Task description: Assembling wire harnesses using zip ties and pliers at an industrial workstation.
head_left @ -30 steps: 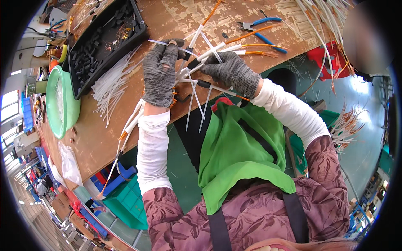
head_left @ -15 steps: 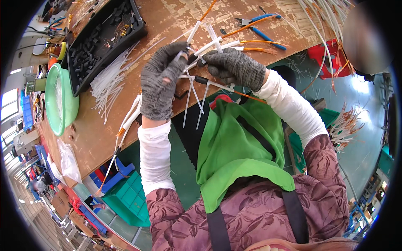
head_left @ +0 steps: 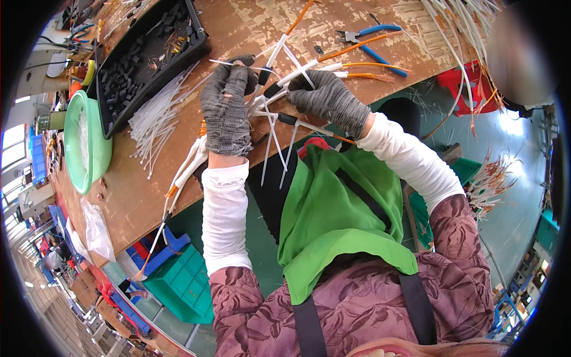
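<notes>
A harness of white cables point(head_left: 300, 72) with black sleeves and orange wire ends lies across the table's near edge between my hands. My left hand point(head_left: 227, 110), in a grey knit glove, is closed in a pinch on a thin white cable tie point(head_left: 220, 62), whose end sticks out leftward past the fingers. On the other side, my right hand point(head_left: 334, 100), gloved alike, has its fingers closed against the cables beside a black sleeve point(head_left: 273, 90); its fingertips are partly hidden. Other white ties fastened on the harness hang down over the table edge.
A black tray point(head_left: 148, 65) of small black sleeves stands at the far left, beside loose cable ties point(head_left: 156, 116) and a green bowl point(head_left: 98, 143). Blue-handled cutters point(head_left: 372, 53) lie behind my right hand. More cables point(head_left: 449, 35) hang over the right edge.
My left hand has drawn back slightly from the harness, and the tie end now points left from its fingers. My right hand has shifted a little left and nearer.
</notes>
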`<state>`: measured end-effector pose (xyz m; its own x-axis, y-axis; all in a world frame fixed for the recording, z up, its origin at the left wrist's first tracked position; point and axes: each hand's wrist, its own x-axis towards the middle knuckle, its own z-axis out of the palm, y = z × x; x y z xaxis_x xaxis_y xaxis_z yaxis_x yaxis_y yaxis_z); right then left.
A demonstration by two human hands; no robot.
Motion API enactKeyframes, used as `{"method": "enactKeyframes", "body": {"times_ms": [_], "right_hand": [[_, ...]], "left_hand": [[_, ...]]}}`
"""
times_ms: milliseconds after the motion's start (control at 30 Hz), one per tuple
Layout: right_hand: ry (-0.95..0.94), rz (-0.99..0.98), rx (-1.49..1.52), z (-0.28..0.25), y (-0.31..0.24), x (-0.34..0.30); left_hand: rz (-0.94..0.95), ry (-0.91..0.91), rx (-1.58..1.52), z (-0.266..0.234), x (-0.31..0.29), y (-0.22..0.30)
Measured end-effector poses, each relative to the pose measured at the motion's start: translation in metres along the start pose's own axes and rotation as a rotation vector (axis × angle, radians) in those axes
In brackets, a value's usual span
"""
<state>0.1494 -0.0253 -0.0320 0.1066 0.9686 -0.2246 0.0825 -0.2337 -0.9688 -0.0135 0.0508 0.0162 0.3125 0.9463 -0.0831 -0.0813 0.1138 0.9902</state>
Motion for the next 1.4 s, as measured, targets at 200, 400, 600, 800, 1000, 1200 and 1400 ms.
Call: {"method": "enactKeyframes", "body": {"times_ms": [200, 400, 600, 800, 1000, 1200, 1400], "right_hand": [[-0.008, 0.069, -0.103, -0.002, -0.021, -0.006], [-0.226, 0.331, 0.402, -0.013, -0.027, -0.011], [-0.235, 0.400, 0.566, -0.010, -0.030, -0.014], [-0.324, 0.402, 0.652, -0.015, -0.024, -0.012], [-0.274, 0.378, 0.683, -0.010, -0.033, -0.017], [-0.268, -0.099, 0.091, -0.013, -0.029, -0.026], [-0.345, -0.175, 0.261, -0.013, -0.031, -0.022]], "left_hand": [[0.007, -0.004, 0.096, 0.001, -0.011, 0.011], [-0.013, -0.246, 0.086, 0.004, -0.038, 0.026], [0.374, 0.030, 0.382, 0.016, -0.033, -0.010], [0.656, 0.097, 0.603, 0.020, -0.029, -0.020], [0.673, -0.025, 0.602, 0.017, -0.038, -0.022], [0.642, -0.015, 0.521, 0.018, -0.045, -0.022], [0.948, -0.076, 0.932, 0.018, -0.045, -0.006]]}}
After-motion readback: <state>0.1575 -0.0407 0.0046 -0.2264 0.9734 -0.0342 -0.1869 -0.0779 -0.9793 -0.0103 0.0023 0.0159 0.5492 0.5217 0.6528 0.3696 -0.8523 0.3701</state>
